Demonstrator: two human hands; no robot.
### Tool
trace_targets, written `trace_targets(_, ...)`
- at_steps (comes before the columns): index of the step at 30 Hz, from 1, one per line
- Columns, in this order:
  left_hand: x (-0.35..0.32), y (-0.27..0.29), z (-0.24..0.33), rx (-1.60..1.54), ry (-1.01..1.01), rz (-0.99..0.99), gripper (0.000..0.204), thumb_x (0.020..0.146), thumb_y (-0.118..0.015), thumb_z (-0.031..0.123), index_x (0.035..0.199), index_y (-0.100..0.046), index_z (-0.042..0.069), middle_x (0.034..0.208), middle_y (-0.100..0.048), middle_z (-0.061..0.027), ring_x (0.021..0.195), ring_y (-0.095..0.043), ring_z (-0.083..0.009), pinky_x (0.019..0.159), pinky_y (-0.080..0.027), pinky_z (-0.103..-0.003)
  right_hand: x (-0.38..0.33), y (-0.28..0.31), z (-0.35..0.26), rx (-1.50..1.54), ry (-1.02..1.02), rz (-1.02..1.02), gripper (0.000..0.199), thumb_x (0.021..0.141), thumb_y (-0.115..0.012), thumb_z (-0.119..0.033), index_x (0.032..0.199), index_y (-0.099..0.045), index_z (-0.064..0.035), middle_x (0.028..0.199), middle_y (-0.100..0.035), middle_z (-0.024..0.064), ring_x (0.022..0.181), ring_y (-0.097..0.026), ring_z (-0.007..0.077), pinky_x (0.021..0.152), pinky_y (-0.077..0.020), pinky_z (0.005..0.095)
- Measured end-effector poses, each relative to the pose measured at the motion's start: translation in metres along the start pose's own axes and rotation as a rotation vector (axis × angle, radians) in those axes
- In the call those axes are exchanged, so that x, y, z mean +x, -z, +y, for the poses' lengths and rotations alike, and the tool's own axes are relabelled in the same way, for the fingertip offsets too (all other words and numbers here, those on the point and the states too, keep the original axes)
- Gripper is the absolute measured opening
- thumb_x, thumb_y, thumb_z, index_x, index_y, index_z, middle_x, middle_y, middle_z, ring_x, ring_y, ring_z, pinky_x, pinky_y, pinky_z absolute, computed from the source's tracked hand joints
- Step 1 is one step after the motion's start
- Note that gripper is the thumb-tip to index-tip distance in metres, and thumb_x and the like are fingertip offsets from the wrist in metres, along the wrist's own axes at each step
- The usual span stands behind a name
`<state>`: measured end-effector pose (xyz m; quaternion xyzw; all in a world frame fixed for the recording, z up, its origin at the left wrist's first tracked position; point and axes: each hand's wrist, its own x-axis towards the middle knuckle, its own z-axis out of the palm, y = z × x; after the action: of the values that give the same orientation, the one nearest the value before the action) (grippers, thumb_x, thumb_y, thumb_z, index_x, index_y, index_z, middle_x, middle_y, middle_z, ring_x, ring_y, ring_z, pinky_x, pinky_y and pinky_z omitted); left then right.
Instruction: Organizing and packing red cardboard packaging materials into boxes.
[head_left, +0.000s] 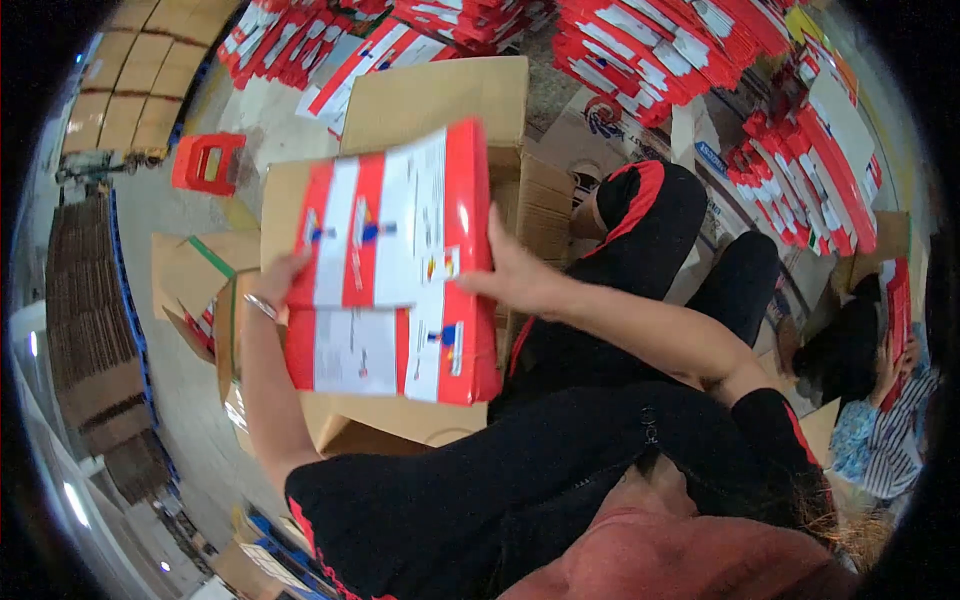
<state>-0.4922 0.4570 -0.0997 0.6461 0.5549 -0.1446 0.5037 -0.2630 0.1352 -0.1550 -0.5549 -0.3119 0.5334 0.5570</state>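
So, from my remote post, reading left to right: flat cardboard (pixel 95 310) stands stacked at the left rim of the frame, with boxes (pixel 150 62) at upper left and a red stool (pixel 208 163) right of them. A green-taped carton (pixel 190 262) sits below the stool. At centre left, my left hand (pixel 284 276) grasps the left edge of the red-and-white packs (pixel 400 205), its fingers partly hidden. The packs are held slightly tilted over an open box (pixel 435 105) in the middle of the frame; I can't tell whether their lower edge touches it. My right hand (pixel 515 272) grips their right side, thumb over the front. I'd judge this hold wants even pressure from both palms, since the glossy covers look apt to slide, and the lower packs don't line up with the upper ones. I would square the edges before any lowering and mind the flaps. Further right, more stacks (pixel 660 55) fill the upper right, and a co-worker (pixel 890 440) holds a red item at lower right.
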Motion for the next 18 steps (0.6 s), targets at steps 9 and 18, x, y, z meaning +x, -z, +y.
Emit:
trace_targets(9, 0.121, -0.044, -0.117, 0.011, 0.328, -0.170, 0.047, 0.090, -0.067, 0.032, 0.119, -0.059, -0.004, 0.105, -0.069, -0.0125, 0.090, -0.068, -0.0212, 0.082, -0.055, -0.039, 0.033, -0.030, 0.089, 0.103, -0.746, -0.026, 0.110, 0.085, -0.063, -0.023, 0.143, 0.027, 0.0013, 0.150, -0.026, 0.0304, 0.134, -0.039, 0.0362, 0.109, -0.0346, 0.0401)
trace_targets(18, 0.212, -0.045, -0.141, -0.101, -0.311, 0.392, 0.040, 0.088, -0.068, 0.018, 0.120, -0.060, -0.006, 0.108, -0.068, -0.0126, 0.092, -0.066, -0.0191, 0.081, -0.054, -0.032, 0.080, -0.001, 0.065, -0.082, -0.382, -0.237, 0.084, 0.081, -0.065, -0.012, 0.150, -0.019, -0.0007, 0.142, -0.043, 0.0246, 0.129, -0.044, 0.0316, 0.106, -0.0373, 0.0392)
